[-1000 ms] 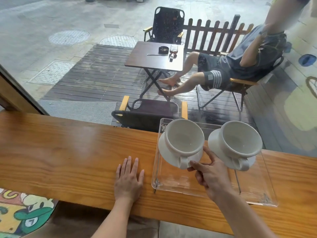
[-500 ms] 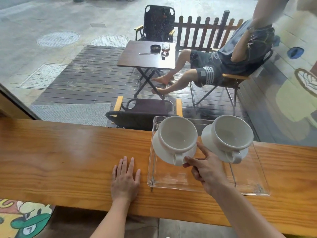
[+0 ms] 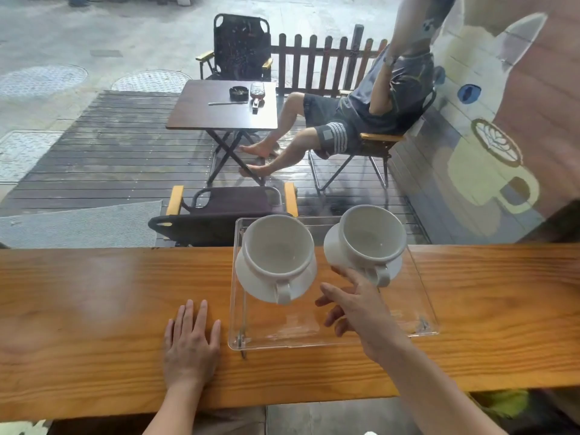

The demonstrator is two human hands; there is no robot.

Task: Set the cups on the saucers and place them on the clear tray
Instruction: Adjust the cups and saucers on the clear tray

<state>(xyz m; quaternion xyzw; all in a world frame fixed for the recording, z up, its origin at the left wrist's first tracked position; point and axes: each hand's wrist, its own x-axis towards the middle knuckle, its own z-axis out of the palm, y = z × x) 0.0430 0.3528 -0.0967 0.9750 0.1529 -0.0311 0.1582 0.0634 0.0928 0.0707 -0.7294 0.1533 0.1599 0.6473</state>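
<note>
Two white cups sit on white saucers inside the clear tray (image 3: 422, 296) on the wooden counter. The left cup (image 3: 277, 246) rests on its saucer (image 3: 254, 285) with its handle toward me. The right cup (image 3: 372, 235) stands on its saucer (image 3: 332, 249), handle also toward me. My right hand (image 3: 357, 312) hovers over the tray between the two sets, fingers spread and holding nothing; its fingertips are close to the right saucer. My left hand (image 3: 191, 343) lies flat on the counter just left of the tray.
The wooden counter (image 3: 94, 309) runs along a window (image 3: 94, 120). Outside are a deck, a folding table (image 3: 222, 105), camp chairs and a seated person (image 3: 361, 114). A painted cat with a cup decorates the glass at the right.
My right hand has let go of the left saucer's edge, opened, and shifted right toward the right saucer. My view has tilted slightly; my left hand stays flat.
</note>
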